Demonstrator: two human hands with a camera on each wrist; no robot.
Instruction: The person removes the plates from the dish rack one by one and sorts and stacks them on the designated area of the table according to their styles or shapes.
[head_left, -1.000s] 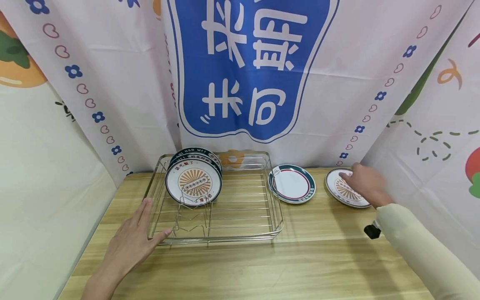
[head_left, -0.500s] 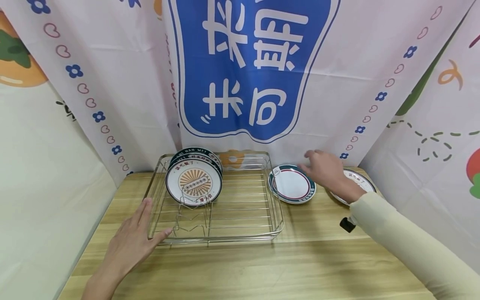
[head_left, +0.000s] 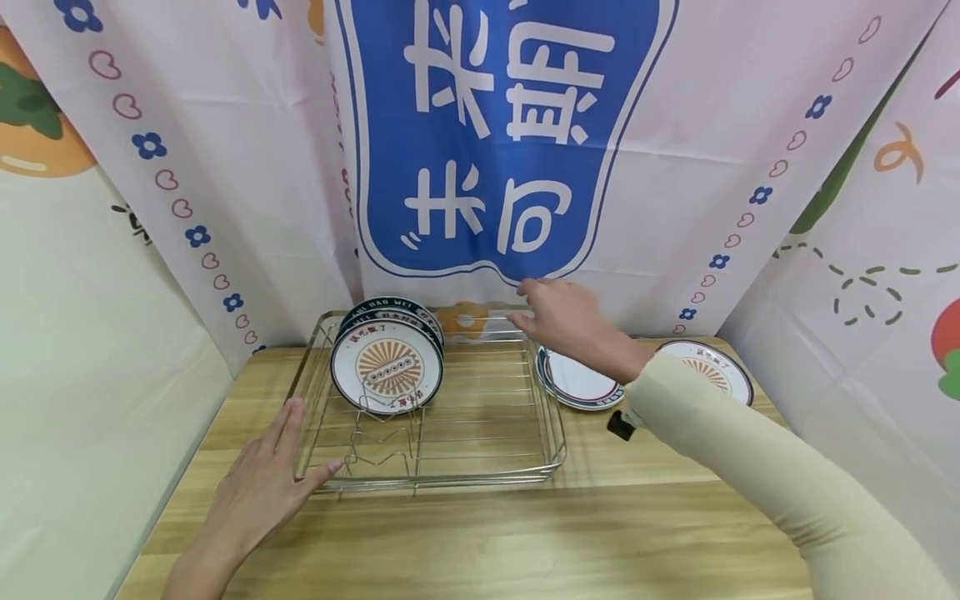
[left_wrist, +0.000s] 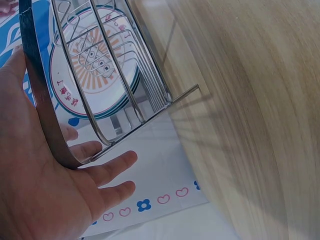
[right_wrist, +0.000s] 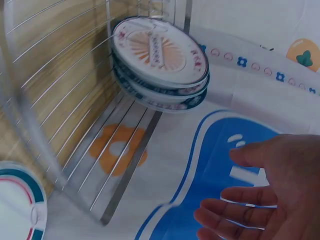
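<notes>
My left hand (head_left: pixel 258 479) rests at the front left corner of a wire dish rack (head_left: pixel 480 479), its fingers extended. In the left wrist view the rack's metal rail (left_wrist: pixel 42 105) runs across the palm. Several plates (head_left: pixel 390 367) stand tilted together at the rack's left; the front one has an orange sunburst, those behind show green rims. My right hand (head_left: pixel 573 325) is in the air over the rack's back right part, holding nothing. In the right wrist view its fingers (right_wrist: pixel 245 205) are loosely extended, apart from the racked plates (right_wrist: pixel 160 50).
Right of the rack lies a green-rimmed plate (head_left: pixel 577 379), partly hidden by the right hand, with another plate edge beneath it. Farther right is a sunburst plate (head_left: pixel 716 367), partly behind the sleeve (head_left: pixel 720 425). A printed curtain (head_left: pixel 480 167) hangs behind the wooden table (head_left: pixel 480 542).
My right hand has left the sunburst plate at the far right and passed leftward over the green-rimmed plate to the rack. That sunburst plate sits slightly farther right. The left hand stayed put.
</notes>
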